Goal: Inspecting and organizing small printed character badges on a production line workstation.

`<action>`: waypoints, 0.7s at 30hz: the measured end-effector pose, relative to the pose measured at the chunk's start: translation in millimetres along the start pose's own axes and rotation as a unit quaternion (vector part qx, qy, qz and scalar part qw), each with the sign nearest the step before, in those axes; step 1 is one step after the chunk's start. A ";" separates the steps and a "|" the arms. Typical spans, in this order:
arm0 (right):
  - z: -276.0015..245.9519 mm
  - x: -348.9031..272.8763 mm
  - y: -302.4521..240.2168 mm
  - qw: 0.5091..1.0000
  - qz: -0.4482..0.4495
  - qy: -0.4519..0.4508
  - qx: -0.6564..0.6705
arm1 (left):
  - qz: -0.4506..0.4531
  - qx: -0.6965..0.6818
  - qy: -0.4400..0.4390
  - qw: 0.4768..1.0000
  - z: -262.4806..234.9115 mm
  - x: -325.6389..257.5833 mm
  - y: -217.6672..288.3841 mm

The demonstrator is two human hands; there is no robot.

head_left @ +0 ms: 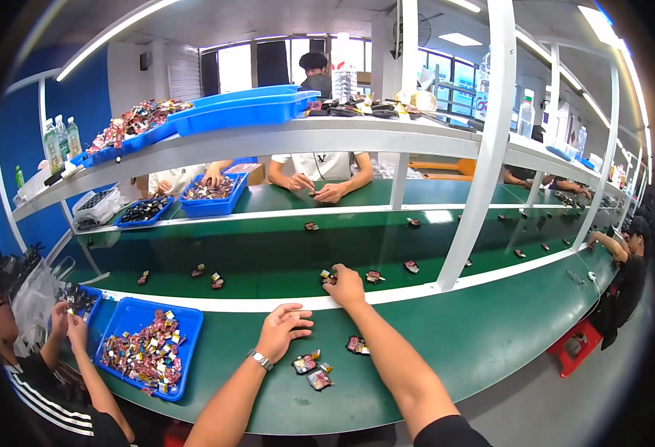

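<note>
My right hand reaches over the white rail to the green belt, its fingers closed around a small electronic part with a pale tab. My left hand, with a metal watch at the wrist, hovers above the green table with fingers apart and nothing in them. Just beside it lie two dark, reddish small electronic parts with yellow tabs, the upper part and the lower part. A third part rests against the view of my right forearm. On the belt, another part sits right of my right hand.
At left, a blue tray holds many small parts, near a co-worker's hands. The white rail and an upright post border the belt. Across it, another person's hands work below a loaded shelf.
</note>
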State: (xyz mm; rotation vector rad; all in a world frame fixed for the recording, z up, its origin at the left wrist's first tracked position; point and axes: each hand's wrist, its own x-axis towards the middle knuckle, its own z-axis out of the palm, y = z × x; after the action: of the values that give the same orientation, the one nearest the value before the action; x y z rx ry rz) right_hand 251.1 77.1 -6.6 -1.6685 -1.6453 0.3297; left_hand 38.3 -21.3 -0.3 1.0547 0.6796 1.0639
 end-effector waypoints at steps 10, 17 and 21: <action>-84.8 -97.1 -71.0 0.934 -0.275 -0.183 0.134 | -0.125 -0.009 -0.164 0.978 -19.6 -2.9 12.0; -57.6 -110.0 -54.7 0.942 -0.299 -0.050 0.145 | -0.089 -0.018 -0.134 0.987 -10.4 -6.8 9.7; -43.4 -122.4 -73.3 0.969 -0.227 0.021 0.099 | -0.068 -0.024 -0.097 0.993 -1.4 -8.8 10.4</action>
State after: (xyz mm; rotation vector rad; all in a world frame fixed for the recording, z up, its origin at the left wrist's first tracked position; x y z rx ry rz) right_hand 208.1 -60.3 32.4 -1.1050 -1.8376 0.2181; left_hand 30.0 -27.9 8.4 1.0393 0.5573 0.8437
